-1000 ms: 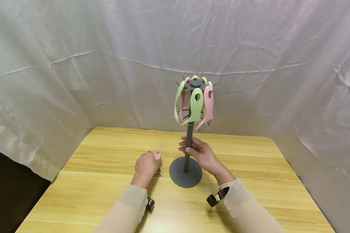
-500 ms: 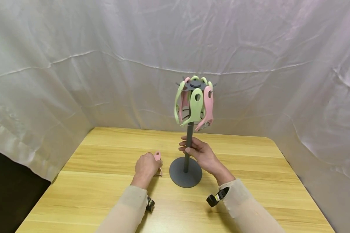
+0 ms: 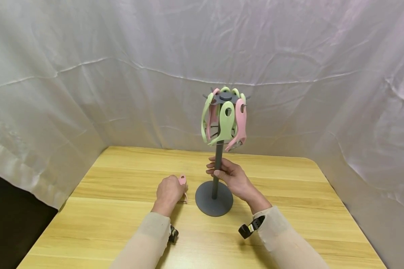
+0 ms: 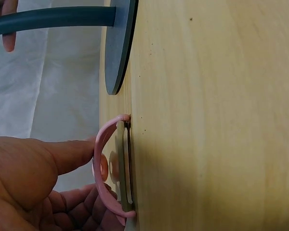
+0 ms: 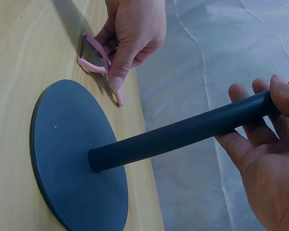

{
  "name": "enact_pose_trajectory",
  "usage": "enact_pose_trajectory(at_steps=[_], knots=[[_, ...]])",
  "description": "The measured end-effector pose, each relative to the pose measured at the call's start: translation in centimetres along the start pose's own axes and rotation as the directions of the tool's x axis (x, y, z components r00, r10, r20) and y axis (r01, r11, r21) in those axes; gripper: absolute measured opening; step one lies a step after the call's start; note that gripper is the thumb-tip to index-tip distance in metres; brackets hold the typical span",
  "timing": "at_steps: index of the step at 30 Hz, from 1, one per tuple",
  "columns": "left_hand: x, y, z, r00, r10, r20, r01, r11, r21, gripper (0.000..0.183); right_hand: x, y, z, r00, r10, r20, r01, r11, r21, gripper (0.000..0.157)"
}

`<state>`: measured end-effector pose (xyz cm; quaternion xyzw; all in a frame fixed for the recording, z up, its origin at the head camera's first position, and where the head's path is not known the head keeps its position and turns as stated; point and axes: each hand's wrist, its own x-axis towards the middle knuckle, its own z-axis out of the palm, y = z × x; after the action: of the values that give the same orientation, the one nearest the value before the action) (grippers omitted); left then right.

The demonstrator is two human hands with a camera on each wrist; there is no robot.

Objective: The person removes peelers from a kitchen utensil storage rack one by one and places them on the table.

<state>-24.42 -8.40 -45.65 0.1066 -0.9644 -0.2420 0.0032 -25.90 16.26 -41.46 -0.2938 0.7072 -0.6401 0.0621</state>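
Observation:
My left hand (image 3: 169,192) pinches a pink Y-shaped peeler (image 3: 182,180) between thumb and fingers, low at the table surface left of the stand. In the left wrist view, the thumb presses on the peeler's curved head (image 4: 99,144), whose blade side faces the wood. My right hand (image 3: 237,182) holds the dark grey pole (image 5: 183,131) of an upright stand, thumb on one side and fingers curled round the other. From the stand's top hang several peelers, among them a green peeler (image 3: 226,123) in front and a pink peeler (image 3: 241,121) beside it. Those behind are partly hidden.
The stand's round base (image 3: 219,209) sits on the wooden table (image 3: 289,224), close to the right of the left hand. Thin hooks stick out around the stand's top plate (image 3: 226,98). A pale fabric curtain (image 3: 155,112) rises behind and along both sides.

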Motion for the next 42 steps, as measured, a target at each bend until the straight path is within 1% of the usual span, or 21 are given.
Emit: enact_pose_trajectory(at_steps=[17,28,42], knots=[[0.21,0.25,-0.12,1.0,-0.002,0.019,0.002,1.0,0.008,0.034,0.21,-0.06,-0.08,1.0,0.007,-0.001,-0.007,1.0,-0.017,0.041],[0.37,0.32,-0.07,0.998,-0.034,0.048,0.033,0.999,0.011,0.035,0.12,-0.08,-0.04,1.0,0.026,-0.01,-0.026,0.999,-0.021,0.041],[0.4,0.21,-0.12,0.998,-0.029,0.049,0.029,1.0,0.0,0.035,0.13,-0.06,-0.15,1.0,0.025,-0.014,-0.025,1.0,0.01,0.04]])
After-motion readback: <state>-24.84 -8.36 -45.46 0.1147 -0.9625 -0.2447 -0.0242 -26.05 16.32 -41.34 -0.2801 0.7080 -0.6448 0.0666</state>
